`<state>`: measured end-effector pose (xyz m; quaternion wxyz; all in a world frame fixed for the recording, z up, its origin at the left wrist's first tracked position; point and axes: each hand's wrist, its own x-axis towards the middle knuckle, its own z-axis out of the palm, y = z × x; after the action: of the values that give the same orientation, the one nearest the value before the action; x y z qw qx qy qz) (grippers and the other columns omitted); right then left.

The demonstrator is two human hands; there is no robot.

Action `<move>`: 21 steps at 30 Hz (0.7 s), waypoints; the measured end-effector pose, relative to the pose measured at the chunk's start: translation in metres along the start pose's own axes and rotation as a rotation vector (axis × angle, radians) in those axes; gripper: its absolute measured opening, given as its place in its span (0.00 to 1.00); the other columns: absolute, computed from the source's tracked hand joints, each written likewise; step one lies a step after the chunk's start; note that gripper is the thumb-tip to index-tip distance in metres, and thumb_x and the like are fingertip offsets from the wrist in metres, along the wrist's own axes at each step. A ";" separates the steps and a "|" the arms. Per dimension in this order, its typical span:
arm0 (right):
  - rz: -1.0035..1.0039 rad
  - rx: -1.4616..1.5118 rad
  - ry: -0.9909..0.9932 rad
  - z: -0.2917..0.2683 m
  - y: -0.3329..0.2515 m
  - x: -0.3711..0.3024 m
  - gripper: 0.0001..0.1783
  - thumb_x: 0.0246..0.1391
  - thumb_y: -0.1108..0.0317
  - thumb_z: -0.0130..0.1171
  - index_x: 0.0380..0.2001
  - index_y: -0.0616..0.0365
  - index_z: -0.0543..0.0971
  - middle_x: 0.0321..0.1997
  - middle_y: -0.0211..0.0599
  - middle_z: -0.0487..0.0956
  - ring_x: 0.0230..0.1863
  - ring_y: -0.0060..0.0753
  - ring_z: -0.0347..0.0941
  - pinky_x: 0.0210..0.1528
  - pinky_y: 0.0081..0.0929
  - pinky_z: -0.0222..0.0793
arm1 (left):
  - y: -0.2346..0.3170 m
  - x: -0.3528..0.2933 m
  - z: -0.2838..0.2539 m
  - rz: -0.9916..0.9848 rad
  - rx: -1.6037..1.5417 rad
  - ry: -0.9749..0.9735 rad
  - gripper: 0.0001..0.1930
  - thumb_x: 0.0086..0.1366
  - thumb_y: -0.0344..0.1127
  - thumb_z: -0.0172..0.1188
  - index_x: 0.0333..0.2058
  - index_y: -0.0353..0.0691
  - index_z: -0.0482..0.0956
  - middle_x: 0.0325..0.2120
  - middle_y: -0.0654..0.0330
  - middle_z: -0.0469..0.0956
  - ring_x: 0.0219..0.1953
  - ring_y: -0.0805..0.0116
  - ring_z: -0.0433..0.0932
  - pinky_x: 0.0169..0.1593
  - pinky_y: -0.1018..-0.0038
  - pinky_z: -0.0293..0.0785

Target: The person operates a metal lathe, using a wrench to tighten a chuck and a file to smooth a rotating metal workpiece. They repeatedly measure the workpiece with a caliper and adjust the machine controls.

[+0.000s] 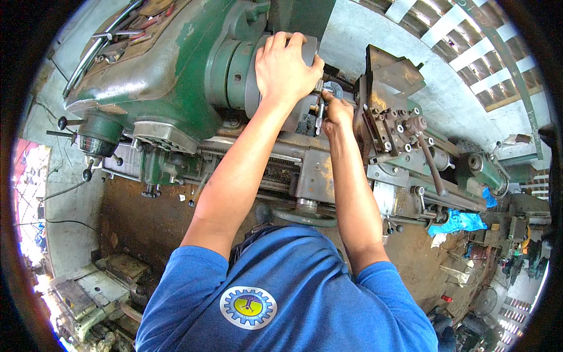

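My left hand [286, 71] lies over the top of a grey lathe chuck [254, 79], its fingers bent over the rim and its thumb reaching toward the right. Beside the chuck's right face, my right hand [338, 110] is closed on a slender silver metal tool [319, 116] that points downward. Its exact kind is hard to make out. Just above the right hand's fingers shows a round blue-grey metal piece [333, 89]; whether it belongs to the tool, I cannot tell.
The green lathe headstock [158, 64] fills the upper left, with loose tools [132, 35] on top. Right of my hands stands the tool post [390, 132] with a long handle [433, 167]. Farther right is the tailstock [478, 167]. A handwheel [305, 217] sits close to my body.
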<state>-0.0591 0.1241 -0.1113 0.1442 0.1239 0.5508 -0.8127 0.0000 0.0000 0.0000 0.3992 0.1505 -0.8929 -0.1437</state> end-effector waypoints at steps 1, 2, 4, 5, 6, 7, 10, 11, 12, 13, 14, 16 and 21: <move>0.014 -0.006 0.021 0.001 0.000 0.001 0.10 0.60 0.74 0.65 0.41 0.71 0.79 0.32 0.42 0.82 0.24 0.34 0.79 0.23 0.31 0.80 | -0.001 0.000 0.001 0.008 -0.004 0.015 0.21 0.56 0.49 0.69 0.45 0.47 0.84 0.47 0.57 0.80 0.55 0.57 0.77 0.60 0.58 0.71; 0.027 -0.012 0.045 0.000 0.001 0.002 0.09 0.59 0.74 0.66 0.39 0.70 0.81 0.31 0.41 0.83 0.23 0.32 0.78 0.22 0.30 0.79 | -0.001 -0.001 0.002 0.014 -0.009 0.025 0.20 0.56 0.49 0.69 0.45 0.47 0.84 0.47 0.57 0.80 0.55 0.57 0.77 0.59 0.58 0.72; 0.033 0.069 0.029 -0.001 0.014 -0.007 0.07 0.59 0.75 0.65 0.38 0.69 0.81 0.31 0.40 0.83 0.23 0.32 0.79 0.22 0.30 0.78 | -0.004 -0.008 0.000 0.033 0.000 0.022 0.20 0.56 0.49 0.69 0.44 0.47 0.84 0.46 0.58 0.80 0.54 0.57 0.77 0.59 0.58 0.72; 0.020 0.102 0.015 0.000 0.015 -0.004 0.06 0.59 0.76 0.65 0.38 0.69 0.81 0.31 0.39 0.83 0.24 0.31 0.79 0.22 0.30 0.78 | -0.005 -0.006 0.001 0.039 -0.002 0.041 0.20 0.56 0.49 0.69 0.44 0.47 0.84 0.46 0.58 0.80 0.54 0.57 0.78 0.59 0.58 0.72; -0.015 0.110 0.009 -0.002 0.019 -0.005 0.05 0.61 0.76 0.64 0.38 0.67 0.81 0.32 0.38 0.83 0.25 0.30 0.79 0.24 0.28 0.79 | -0.005 -0.007 0.001 0.042 -0.009 0.051 0.20 0.56 0.48 0.69 0.44 0.46 0.84 0.46 0.58 0.80 0.54 0.57 0.78 0.59 0.58 0.72; -0.044 0.115 -0.010 -0.003 0.022 -0.006 0.05 0.61 0.75 0.64 0.38 0.67 0.81 0.33 0.37 0.82 0.25 0.29 0.78 0.25 0.28 0.79 | -0.004 -0.007 0.002 0.042 -0.019 0.063 0.19 0.56 0.48 0.69 0.44 0.46 0.84 0.46 0.58 0.81 0.54 0.57 0.78 0.59 0.58 0.72; -0.093 0.096 -0.006 -0.006 0.029 -0.003 0.04 0.63 0.74 0.64 0.38 0.64 0.81 0.33 0.35 0.82 0.26 0.26 0.76 0.28 0.27 0.79 | -0.004 -0.007 0.003 0.047 -0.029 0.069 0.19 0.57 0.47 0.68 0.44 0.46 0.84 0.46 0.59 0.81 0.54 0.57 0.78 0.59 0.58 0.72; -0.124 0.095 -0.018 -0.006 0.031 -0.001 0.04 0.63 0.73 0.65 0.38 0.64 0.81 0.33 0.34 0.82 0.27 0.25 0.76 0.28 0.27 0.78 | -0.003 -0.008 0.003 0.041 -0.030 0.047 0.19 0.57 0.47 0.68 0.45 0.46 0.84 0.46 0.59 0.81 0.53 0.57 0.78 0.59 0.58 0.72; -0.151 0.091 -0.018 -0.005 0.035 0.000 0.04 0.63 0.73 0.65 0.38 0.63 0.82 0.33 0.33 0.82 0.27 0.25 0.76 0.29 0.27 0.78 | -0.003 -0.008 0.003 0.051 -0.035 0.057 0.19 0.57 0.47 0.68 0.45 0.46 0.84 0.46 0.59 0.81 0.53 0.57 0.78 0.59 0.58 0.72; -0.158 0.071 0.013 -0.006 0.037 0.001 0.04 0.63 0.73 0.66 0.38 0.62 0.82 0.33 0.32 0.82 0.28 0.24 0.76 0.29 0.26 0.77 | -0.003 -0.009 0.002 0.050 -0.038 0.052 0.19 0.57 0.47 0.68 0.45 0.46 0.84 0.46 0.59 0.81 0.53 0.57 0.78 0.59 0.58 0.72; -0.214 0.062 -0.007 -0.007 0.040 0.000 0.05 0.62 0.72 0.67 0.37 0.61 0.83 0.33 0.29 0.83 0.30 0.21 0.76 0.32 0.24 0.74 | -0.003 -0.009 0.002 0.050 -0.043 0.053 0.19 0.57 0.47 0.68 0.45 0.46 0.84 0.46 0.59 0.81 0.53 0.57 0.78 0.59 0.58 0.72; -0.301 -0.011 0.017 -0.007 0.042 -0.001 0.05 0.62 0.72 0.67 0.37 0.62 0.83 0.32 0.28 0.83 0.30 0.19 0.75 0.34 0.23 0.72 | -0.003 -0.012 0.002 0.049 -0.043 0.047 0.19 0.57 0.46 0.68 0.45 0.46 0.84 0.47 0.59 0.81 0.54 0.56 0.78 0.59 0.59 0.72; -0.338 -0.023 0.072 -0.004 0.043 -0.006 0.05 0.60 0.72 0.68 0.37 0.62 0.84 0.32 0.28 0.83 0.30 0.18 0.73 0.34 0.23 0.69 | -0.007 -0.020 0.006 0.101 -0.060 0.169 0.17 0.55 0.45 0.69 0.41 0.44 0.87 0.46 0.57 0.82 0.54 0.55 0.78 0.60 0.59 0.73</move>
<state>-0.0376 0.1132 -0.1478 -0.0130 0.0568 0.5778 -0.8141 0.0087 0.0024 -0.0197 0.4842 0.1049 -0.8578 -0.1368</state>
